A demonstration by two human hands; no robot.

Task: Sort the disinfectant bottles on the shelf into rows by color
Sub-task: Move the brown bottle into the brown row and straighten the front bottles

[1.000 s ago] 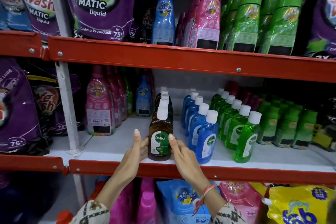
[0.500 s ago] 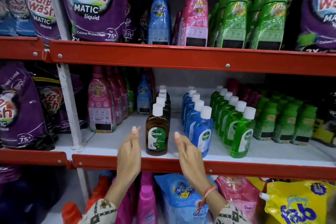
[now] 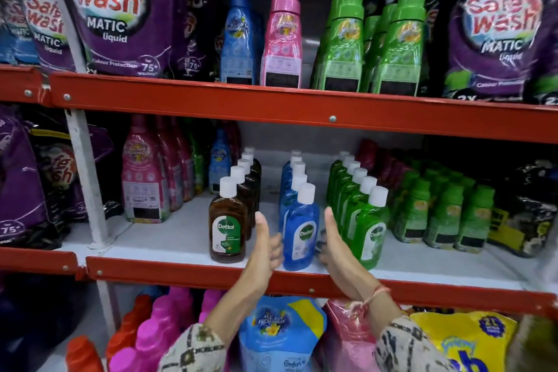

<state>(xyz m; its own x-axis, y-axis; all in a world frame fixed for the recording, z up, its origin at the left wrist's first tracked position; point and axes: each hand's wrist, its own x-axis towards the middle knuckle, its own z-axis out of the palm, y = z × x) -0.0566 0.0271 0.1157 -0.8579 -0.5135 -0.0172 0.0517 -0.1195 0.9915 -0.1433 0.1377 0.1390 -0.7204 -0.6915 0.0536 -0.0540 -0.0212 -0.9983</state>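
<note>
Fingers (image 3: 320, 246) behind blue bottle (image 3: 300, 231) — hidden

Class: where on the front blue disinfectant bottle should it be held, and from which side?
Hold the front blue plastic disinfectant bottle by its flat body, below the white cap, coming from the shelf front. Neighbouring rows leave side gaps, so both palms likely fit.

Head view, close, facing shelf (image 3: 193, 238) straight on.

We are seeing three bottle rows standing on the shelf (image 3: 181, 238). Taking the middle row (image 3: 297, 208) as our mark, one row (image 3: 238, 199) is standing left, another (image 3: 359, 205) right, hands (image 3: 267, 248) beside its front bottle.
</note>
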